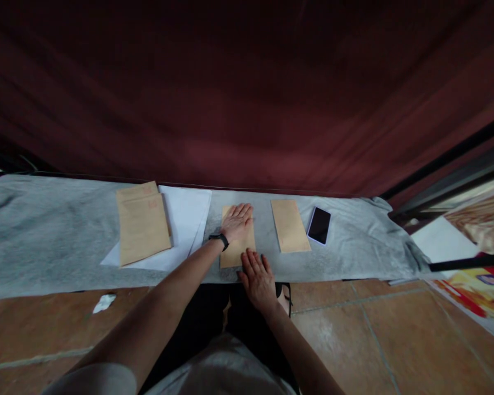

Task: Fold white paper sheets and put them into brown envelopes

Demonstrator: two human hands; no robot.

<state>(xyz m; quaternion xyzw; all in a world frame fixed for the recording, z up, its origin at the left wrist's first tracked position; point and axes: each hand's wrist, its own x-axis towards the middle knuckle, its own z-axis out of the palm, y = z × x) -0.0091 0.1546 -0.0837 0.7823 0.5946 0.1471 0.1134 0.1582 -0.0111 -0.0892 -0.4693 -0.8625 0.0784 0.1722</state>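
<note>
head view: landmark = middle kraft envelope (230,258), flat on the gray cloth (66,236), between the other kraft envelopes.

left hand (236,222) is palm down on the upper part of the middle kraft envelope, fingers open and extended, close together, pointing up and right. not gripping. black wristband (219,238) on that wrist, partly over the envelope's left edge.

right hand (258,278) is at the lower right corner of the middle kraft envelope, palm down, fingers open and a bit spread, fingertips at its edge. not gripping either.

right of the landmark: single kraft envelope (290,225), apart from it, slightly tilted, top leaning left. further right, just beside that one: smartphone (319,225), screen up and dark, pale purple edge.

left of the landmark: two overlapping kraft envelopes (144,227) with faint red print near the top, lying partly on white paper sheets (183,214). the sheets' right edge is near the landmark, a strip of cloth between.

beyond the landmark: dark red fabric (230,120). below and left, on the tiled floor (337,329): white scrap (104,303). far right: colorful printed sheet (477,291).
</note>
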